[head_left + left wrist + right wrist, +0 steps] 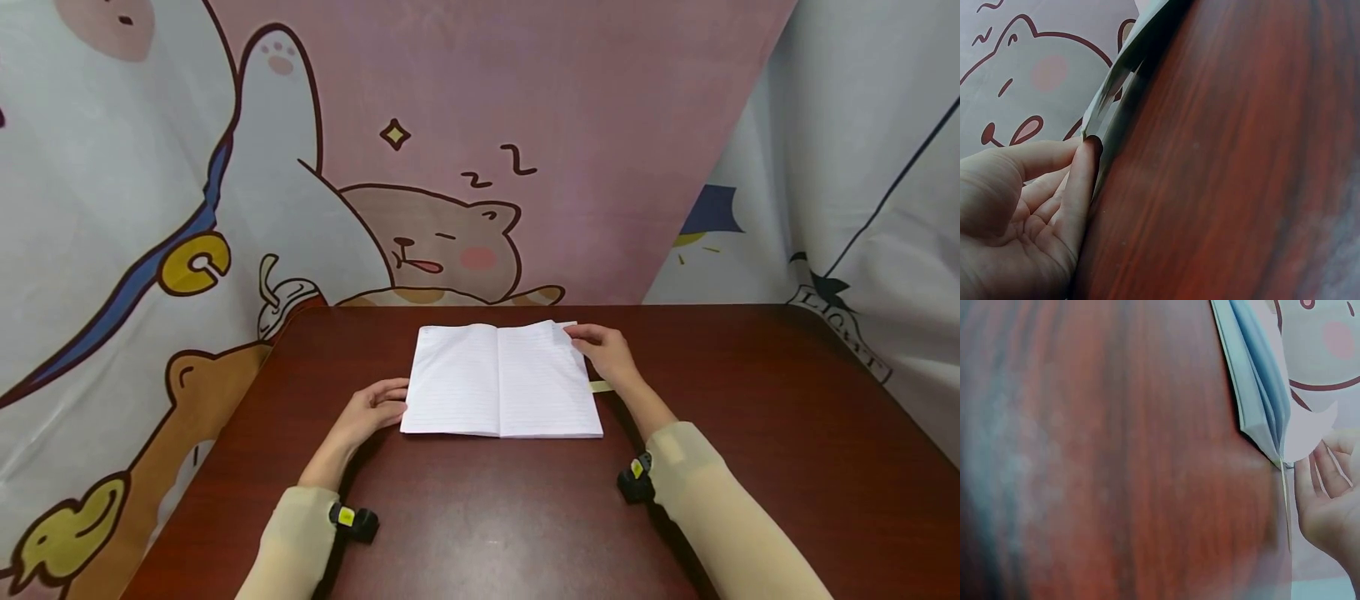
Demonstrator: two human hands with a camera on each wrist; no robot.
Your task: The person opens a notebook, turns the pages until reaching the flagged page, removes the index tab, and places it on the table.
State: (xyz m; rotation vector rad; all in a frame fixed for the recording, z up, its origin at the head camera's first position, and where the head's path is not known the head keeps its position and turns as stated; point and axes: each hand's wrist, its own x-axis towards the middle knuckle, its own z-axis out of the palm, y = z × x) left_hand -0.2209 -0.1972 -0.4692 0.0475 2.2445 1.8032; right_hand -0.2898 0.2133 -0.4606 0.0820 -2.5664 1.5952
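A notebook with faintly lined white pages lies open on the dark red-brown table. My left hand is at its left edge; in the left wrist view the thumb and a finger pinch that edge, lifted slightly off the wood. At the upper right corner, my right hand pinches a page, whose corner bends upward. The right wrist view shows this curled page at the fingertips, above the thick page block. Where the fingers lie behind the paper is hidden.
A pale yellow ribbon sticks out from the notebook's right side, near the right wrist. The table extends around the notebook. Behind it hangs a cloth printed with cartoon animals. Each wrist wears a small black camera.
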